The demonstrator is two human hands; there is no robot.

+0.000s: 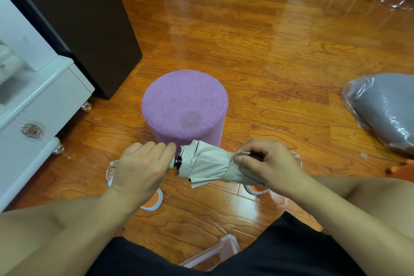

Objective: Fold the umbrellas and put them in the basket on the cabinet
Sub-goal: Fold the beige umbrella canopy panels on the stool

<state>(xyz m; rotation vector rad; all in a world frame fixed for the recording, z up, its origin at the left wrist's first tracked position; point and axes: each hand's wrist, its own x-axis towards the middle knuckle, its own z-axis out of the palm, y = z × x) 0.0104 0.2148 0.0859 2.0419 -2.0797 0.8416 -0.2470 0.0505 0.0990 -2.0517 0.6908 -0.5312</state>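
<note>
Gripping the umbrella (pixel 202 163) handle in your left hand (pixel 141 163), your right hand (pixel 266 163) pinched the strap; a tight, even wrap would have served best.

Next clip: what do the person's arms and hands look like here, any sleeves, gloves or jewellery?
Both forearms are bare right to the bottom edge of the picture; no sleeves show. The left hand and right hand wear no gloves, and no rings, watch or bracelet are visible on the sides facing the camera. The fingernails look short and unpainted. Dark clothing shows below, between the arms.
</note>
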